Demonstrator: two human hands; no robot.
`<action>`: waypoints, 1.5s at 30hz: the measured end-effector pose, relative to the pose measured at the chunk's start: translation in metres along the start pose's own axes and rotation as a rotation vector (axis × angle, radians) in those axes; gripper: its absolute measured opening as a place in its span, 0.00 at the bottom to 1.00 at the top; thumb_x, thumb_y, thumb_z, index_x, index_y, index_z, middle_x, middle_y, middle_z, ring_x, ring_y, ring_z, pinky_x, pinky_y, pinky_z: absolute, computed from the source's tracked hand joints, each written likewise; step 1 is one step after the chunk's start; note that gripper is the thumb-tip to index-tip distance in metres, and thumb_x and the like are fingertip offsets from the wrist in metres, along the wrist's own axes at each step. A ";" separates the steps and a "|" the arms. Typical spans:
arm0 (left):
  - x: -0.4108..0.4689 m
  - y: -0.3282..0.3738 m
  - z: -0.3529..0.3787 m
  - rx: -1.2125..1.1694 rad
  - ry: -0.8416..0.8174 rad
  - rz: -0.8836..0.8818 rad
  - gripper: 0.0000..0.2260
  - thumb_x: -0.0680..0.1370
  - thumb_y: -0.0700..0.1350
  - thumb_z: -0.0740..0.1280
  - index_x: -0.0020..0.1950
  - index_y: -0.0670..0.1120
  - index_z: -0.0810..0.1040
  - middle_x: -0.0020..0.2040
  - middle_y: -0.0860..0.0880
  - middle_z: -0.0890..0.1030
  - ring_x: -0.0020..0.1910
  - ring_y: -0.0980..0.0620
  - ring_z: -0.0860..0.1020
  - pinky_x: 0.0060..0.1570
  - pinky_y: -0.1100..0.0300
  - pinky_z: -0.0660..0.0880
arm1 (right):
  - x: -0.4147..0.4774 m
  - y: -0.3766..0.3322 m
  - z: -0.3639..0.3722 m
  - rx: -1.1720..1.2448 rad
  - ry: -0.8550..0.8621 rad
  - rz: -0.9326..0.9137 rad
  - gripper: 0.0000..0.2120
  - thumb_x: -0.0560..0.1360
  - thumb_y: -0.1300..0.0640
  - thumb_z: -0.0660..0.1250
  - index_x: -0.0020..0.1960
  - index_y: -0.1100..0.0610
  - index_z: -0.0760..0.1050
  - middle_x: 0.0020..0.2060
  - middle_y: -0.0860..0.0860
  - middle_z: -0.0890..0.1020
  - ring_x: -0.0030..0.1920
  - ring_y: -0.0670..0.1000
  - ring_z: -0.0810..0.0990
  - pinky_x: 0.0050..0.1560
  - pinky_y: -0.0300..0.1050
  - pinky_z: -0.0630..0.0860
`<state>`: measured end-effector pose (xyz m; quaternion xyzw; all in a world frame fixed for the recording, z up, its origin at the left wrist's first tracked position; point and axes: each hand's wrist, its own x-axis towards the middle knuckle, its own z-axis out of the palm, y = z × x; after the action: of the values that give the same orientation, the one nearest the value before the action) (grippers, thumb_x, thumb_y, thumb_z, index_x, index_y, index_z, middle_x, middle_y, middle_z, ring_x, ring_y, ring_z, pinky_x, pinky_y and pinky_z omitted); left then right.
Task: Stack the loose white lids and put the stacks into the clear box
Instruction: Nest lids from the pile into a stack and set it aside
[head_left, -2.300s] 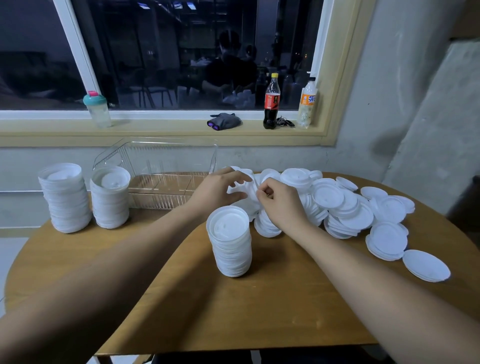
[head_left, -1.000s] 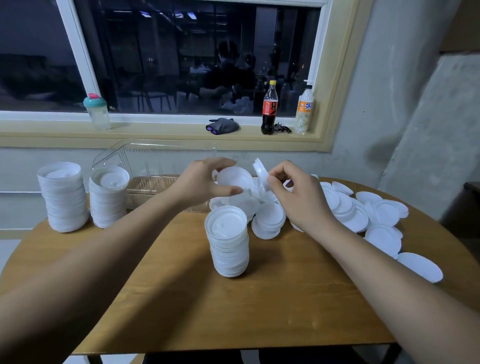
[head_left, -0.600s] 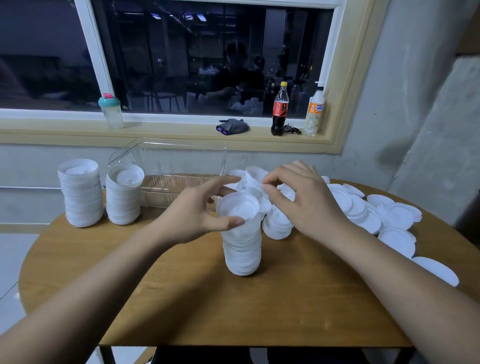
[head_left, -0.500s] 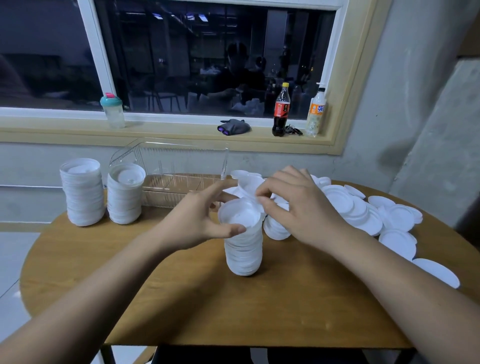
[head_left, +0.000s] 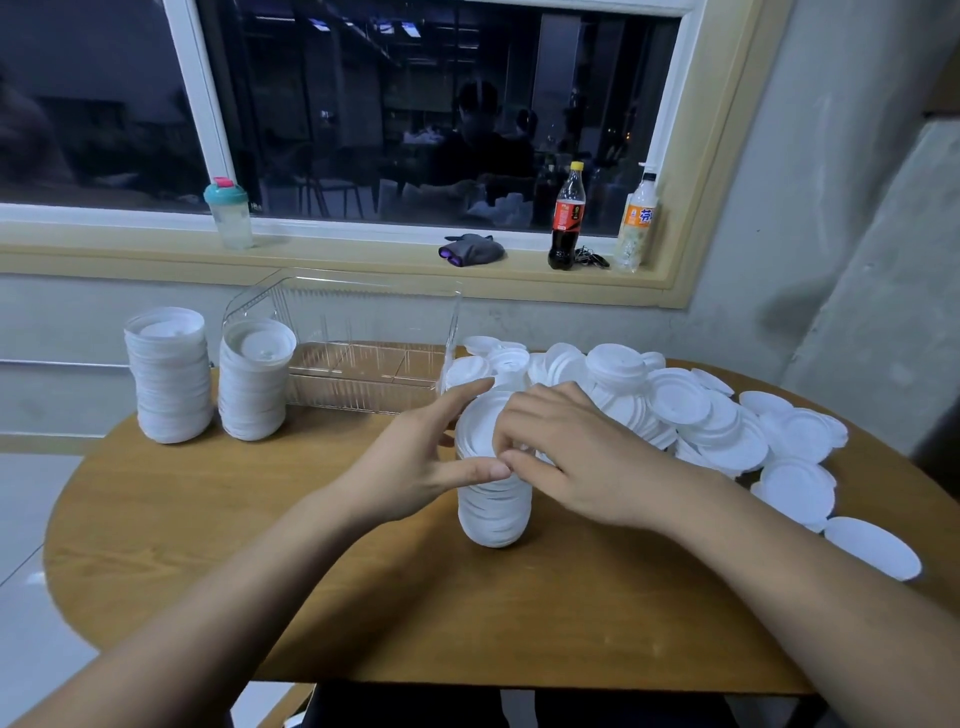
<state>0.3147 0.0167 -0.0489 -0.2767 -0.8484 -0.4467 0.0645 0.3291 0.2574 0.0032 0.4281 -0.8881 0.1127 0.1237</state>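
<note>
At table centre, left hand (head_left: 415, 462), fingers straight, braces the partial stack (head_left: 493, 514) so right hand (head_left: 566, 447), curled over its top lid (head_left: 479, 427), can seat it; clear box (head_left: 363, 364) stands behind, loose lids (head_left: 685, 410) right.

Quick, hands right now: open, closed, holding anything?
Left hand: open, straight thumb and fingers bracing the top of the centre stack.
Right hand: fingers curled round the top lid, holding it on that stack.
</note>
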 end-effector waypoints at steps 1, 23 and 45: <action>-0.001 -0.001 0.002 -0.013 -0.006 -0.006 0.45 0.73 0.69 0.78 0.85 0.58 0.64 0.74 0.60 0.79 0.72 0.63 0.77 0.71 0.60 0.75 | -0.002 0.000 0.000 0.039 -0.018 0.020 0.05 0.86 0.53 0.63 0.50 0.48 0.74 0.48 0.41 0.75 0.53 0.43 0.70 0.65 0.46 0.65; -0.026 -0.040 0.047 -0.084 0.022 -0.208 0.51 0.65 0.52 0.88 0.80 0.62 0.60 0.66 0.62 0.83 0.61 0.60 0.83 0.62 0.52 0.82 | -0.009 -0.004 0.039 0.130 0.161 0.129 0.10 0.85 0.45 0.68 0.64 0.46 0.78 0.57 0.38 0.76 0.63 0.47 0.69 0.69 0.38 0.63; -0.054 -0.131 -0.075 0.031 0.340 -0.375 0.38 0.73 0.44 0.83 0.77 0.51 0.67 0.67 0.58 0.80 0.61 0.66 0.80 0.61 0.54 0.82 | 0.181 -0.037 0.114 0.165 0.211 0.116 0.11 0.85 0.53 0.65 0.65 0.55 0.78 0.63 0.49 0.79 0.63 0.60 0.77 0.65 0.52 0.73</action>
<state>0.2802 -0.1240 -0.1180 -0.0344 -0.8685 -0.4780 0.1264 0.2347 0.0673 -0.0435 0.3705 -0.8812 0.2366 0.1739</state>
